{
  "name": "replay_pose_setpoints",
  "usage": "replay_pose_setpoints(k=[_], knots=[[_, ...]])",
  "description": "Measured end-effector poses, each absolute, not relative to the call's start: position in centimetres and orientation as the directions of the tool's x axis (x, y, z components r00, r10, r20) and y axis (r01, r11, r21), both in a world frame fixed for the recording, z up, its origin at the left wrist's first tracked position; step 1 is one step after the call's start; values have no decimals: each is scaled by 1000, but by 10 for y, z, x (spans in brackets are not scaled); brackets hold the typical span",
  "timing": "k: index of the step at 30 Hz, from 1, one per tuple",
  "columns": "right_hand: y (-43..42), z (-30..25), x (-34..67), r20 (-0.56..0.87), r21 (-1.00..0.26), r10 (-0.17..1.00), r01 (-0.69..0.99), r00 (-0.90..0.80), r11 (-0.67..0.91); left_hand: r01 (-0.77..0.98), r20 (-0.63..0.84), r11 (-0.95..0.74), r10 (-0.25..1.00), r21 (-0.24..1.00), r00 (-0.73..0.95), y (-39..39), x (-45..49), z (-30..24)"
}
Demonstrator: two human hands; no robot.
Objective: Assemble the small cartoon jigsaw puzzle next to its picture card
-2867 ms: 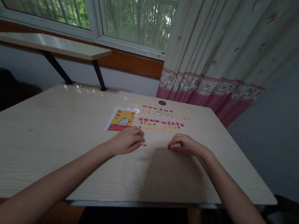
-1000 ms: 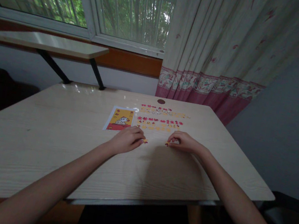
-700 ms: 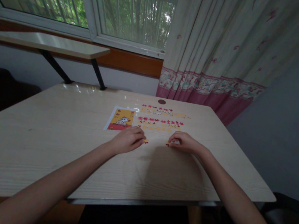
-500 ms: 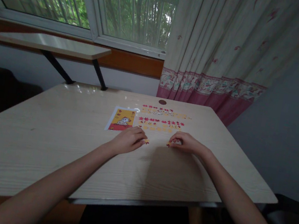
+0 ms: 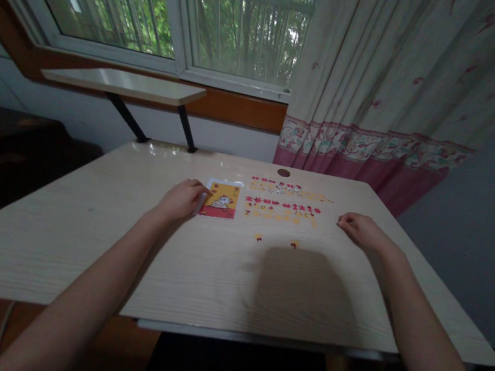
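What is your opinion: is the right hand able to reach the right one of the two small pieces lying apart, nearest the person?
Probably yes: only tabletop shows between the right hand and that small piece, and the left hand is away at the picture card.

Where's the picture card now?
In the head view, left of centre, the picture card lies on the desk between the left hand and the rows of small pieces.

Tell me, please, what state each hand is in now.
Left hand: at the picture card, grip unclear.
Right hand: curled closed, holding nothing visible.
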State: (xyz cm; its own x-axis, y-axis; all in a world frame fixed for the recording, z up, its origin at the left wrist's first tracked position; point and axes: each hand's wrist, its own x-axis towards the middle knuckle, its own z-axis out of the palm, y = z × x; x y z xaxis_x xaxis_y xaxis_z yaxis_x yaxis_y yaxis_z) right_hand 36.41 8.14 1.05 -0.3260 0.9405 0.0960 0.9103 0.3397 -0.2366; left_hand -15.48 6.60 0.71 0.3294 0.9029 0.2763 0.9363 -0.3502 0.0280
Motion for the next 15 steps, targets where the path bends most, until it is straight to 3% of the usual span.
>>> replay_pose_setpoints(k=[5,15], knots=[[89,1,381,72,-142,952,942,-297,304,955,244,-296,927,12,284,70,-159,2],[91,-4,381,87,-135,966,958,-243,253,951,275,-304,920,49,280,79,-161,-9]])
